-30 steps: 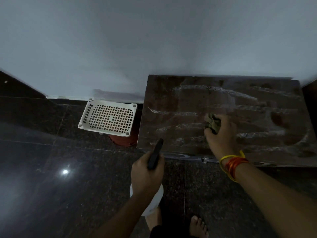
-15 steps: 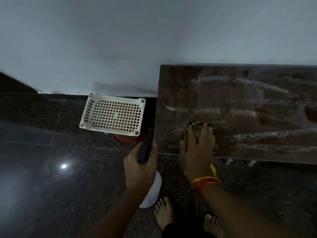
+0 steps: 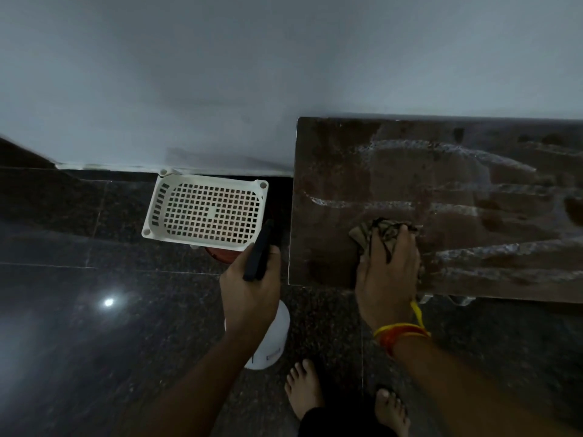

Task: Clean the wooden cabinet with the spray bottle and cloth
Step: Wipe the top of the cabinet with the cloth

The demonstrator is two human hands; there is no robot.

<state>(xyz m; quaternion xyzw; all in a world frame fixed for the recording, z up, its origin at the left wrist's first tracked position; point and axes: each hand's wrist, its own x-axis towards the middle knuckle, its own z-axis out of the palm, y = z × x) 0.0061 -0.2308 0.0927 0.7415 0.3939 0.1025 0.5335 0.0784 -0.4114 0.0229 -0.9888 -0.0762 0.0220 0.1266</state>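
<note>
Dark floor (image 3: 79, 342) below; right hand (image 3: 386, 279) presses cloth (image 3: 378, 230) on streaked cabinet (image 3: 441, 184) to wipe, left hand (image 3: 249, 288) grasping bottle (image 3: 268, 342) ready.

— How's the light?
— Dim and bluish. One small glare spot on the polished floor (image 3: 108, 302), probably a ceiling lamp.
— Sharpness?
— Soft, grainy; straight edges bow toward the corners.
</note>
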